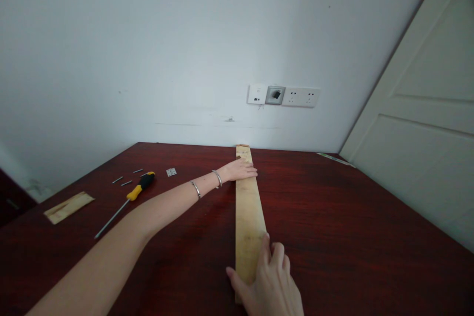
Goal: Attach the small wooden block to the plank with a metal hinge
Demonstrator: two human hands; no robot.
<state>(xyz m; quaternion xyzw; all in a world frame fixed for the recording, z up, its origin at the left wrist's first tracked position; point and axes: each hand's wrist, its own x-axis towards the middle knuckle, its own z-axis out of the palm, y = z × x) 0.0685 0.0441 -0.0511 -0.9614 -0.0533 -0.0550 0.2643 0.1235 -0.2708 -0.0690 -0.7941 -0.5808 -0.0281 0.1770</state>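
A long, pale wooden plank (pixel 249 212) lies on the dark red table, running from near me to the wall. Across its far part rests my left hand (pixel 240 170), its fingers bent over the right edge; the thumb is not clearly visible. My right hand (pixel 272 276) grips the near end, thumb at the left edge and fingers along the right one. Two silver bracelets circle my left wrist. Left of the plank lie a yellow and black screwdriver (pixel 138 189), a small metal hinge (pixel 171 172) and several screws or nails (pixel 126 183), too small to tell which.
A short piece of wood (pixel 69 207) lies at the left of the table (pixel 333 217). Behind the table rises a white wall with sockets (pixel 300 97). A white panelled door (pixel 422 123) stands at the right, and a thin strip (pixel 335 159) lies near the far right edge.
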